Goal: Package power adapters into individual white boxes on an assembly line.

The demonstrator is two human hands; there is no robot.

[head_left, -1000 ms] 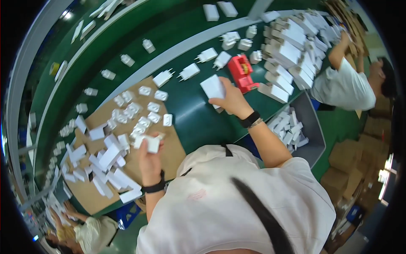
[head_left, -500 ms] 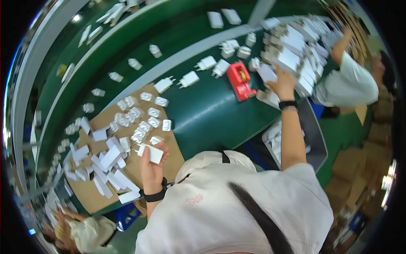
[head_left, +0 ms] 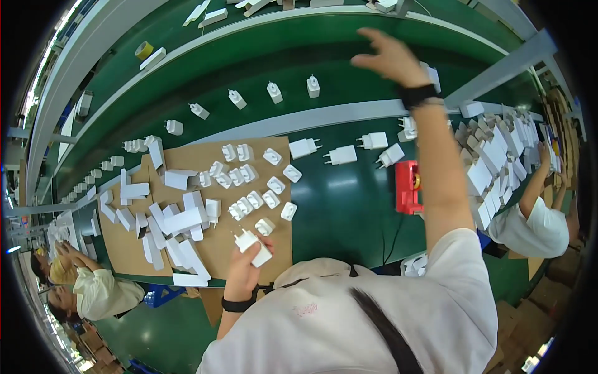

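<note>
My left hand (head_left: pixel 240 274) grips a white plug charger (head_left: pixel 256 250) with two prongs, low over the brown cardboard sheet (head_left: pixel 274 212). My right arm reaches far out, and my right hand (head_left: pixel 393 59) hangs over the green conveyor (head_left: pixel 349 53) with its fingers apart and nothing in them. A white box (head_left: pixel 430 76) is partly hidden behind that wrist. Several small white adapters (head_left: pixel 254 199) stand in clusters on the cardboard. Left of them lies a heap of folded white cartons (head_left: pixel 185 219). More prong chargers (head_left: pixel 341 155) rest on the green table past the cardboard.
A red tape dispenser (head_left: pixel 407 187) stands right of centre, partly behind my right arm. White boxes (head_left: pixel 492 159) are piled at the right, beside a co-worker (head_left: pixel 529 227). Chargers (head_left: pixel 274 92) stand along the conveyor. A grey post (head_left: pixel 498 68) rises at the upper right. Other people (head_left: pixel 106 293) sit at lower left.
My right hand has left the box pile and swung up and away over the conveyor. The left hand keeps its charger. The whole view has turned to the right.
</note>
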